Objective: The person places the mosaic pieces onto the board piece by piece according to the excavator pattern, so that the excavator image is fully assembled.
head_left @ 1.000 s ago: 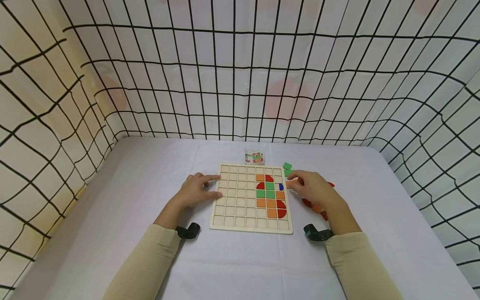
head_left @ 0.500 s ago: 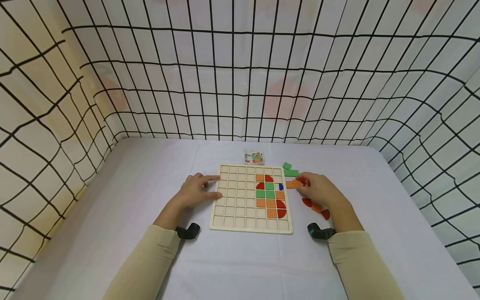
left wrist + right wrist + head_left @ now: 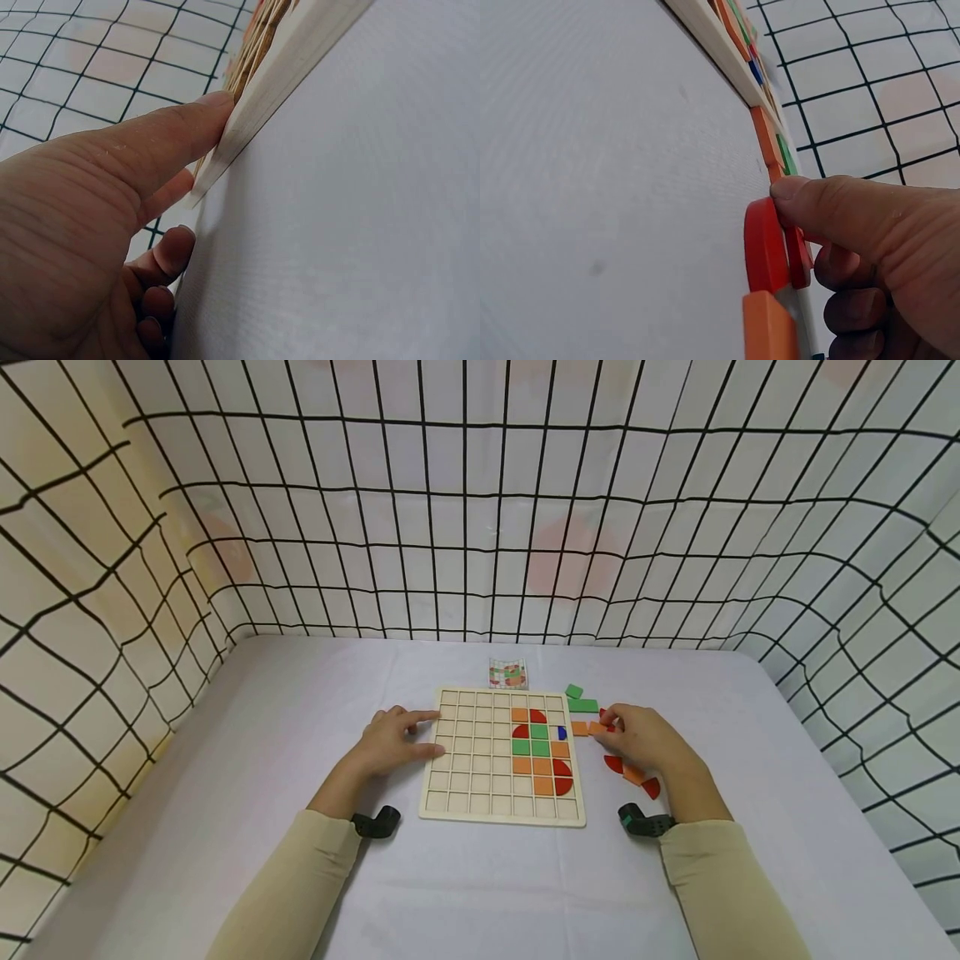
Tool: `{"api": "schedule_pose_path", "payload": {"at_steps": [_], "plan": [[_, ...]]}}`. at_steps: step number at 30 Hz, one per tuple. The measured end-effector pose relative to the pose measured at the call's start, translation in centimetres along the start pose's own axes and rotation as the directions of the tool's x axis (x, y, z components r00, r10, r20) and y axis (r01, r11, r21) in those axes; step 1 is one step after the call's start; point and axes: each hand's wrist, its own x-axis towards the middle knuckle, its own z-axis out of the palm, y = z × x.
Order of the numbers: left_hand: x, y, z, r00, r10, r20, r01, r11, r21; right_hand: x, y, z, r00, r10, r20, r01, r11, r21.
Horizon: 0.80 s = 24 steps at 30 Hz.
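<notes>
A pale wooden grid board (image 3: 472, 777) lies on the table, with orange, red, green and blue flat tiles set in its right half. My left hand (image 3: 390, 742) rests at the board's left edge, thumb and index finger straight against the rim. In the left wrist view its thumb (image 3: 180, 139) lies along the wooden side, other fingers curled below. Right of the board, my right hand (image 3: 637, 737) holds an orange square tile (image 3: 596, 728) by its edges between thumb and index finger. Red tiles (image 3: 765, 244) sit just beneath the thumb in the right wrist view.
Green tiles (image 3: 582, 705) lie past the board's far right corner. Nearer me, a loose row of red and orange tiles (image 3: 633, 774) lies below my right hand. A small pattern card (image 3: 507, 674) stands behind the board. Black grid netting (image 3: 468, 543) encloses the table's back and sides.
My right hand has moved right, away from the board's edge to the loose tiles. One orange tile has shifted slightly right, opening a small gap beside its neighbour. The left hand stays put.
</notes>
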Motion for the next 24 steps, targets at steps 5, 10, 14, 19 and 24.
{"api": "schedule_pose_path", "payload": {"at_steps": [5, 10, 14, 19, 24], "plan": [[0.1, -0.1, 0.1, 1.000, 0.000, -0.003, 0.000, 1.000, 0.005, -0.2, -0.2, -0.4, 1.000, 0.018, 0.007, -0.018, 1.000, 0.007], [0.2, -0.2, 0.1, 1.000, 0.004, -0.001, -0.004, 1.000, 0.011, -0.4, -0.7, -0.8, 1.000, -0.018, 0.014, 0.017, 0.999, 0.038], [0.1, -0.2, 0.0, 1.000, -0.002, 0.003, 0.002, 1.000, 0.009, -0.5, -1.7, -0.8, 0.998, -0.067, 0.022, 0.067, 0.998, 0.018], [0.1, -0.1, 0.0, 1.000, -0.002, -0.001, 0.002, 1.000, 0.008, -0.7, -3.3, -0.5, 0.992, -0.118, 0.040, 0.118, 0.993, -0.001], [-0.1, 0.1, -0.1, 1.000, 0.001, -0.002, -0.001, 1.000, 0.004, -1.1, -4.9, 0.3, 0.983, -0.167, 0.076, 0.164, 0.985, 0.045]]}}
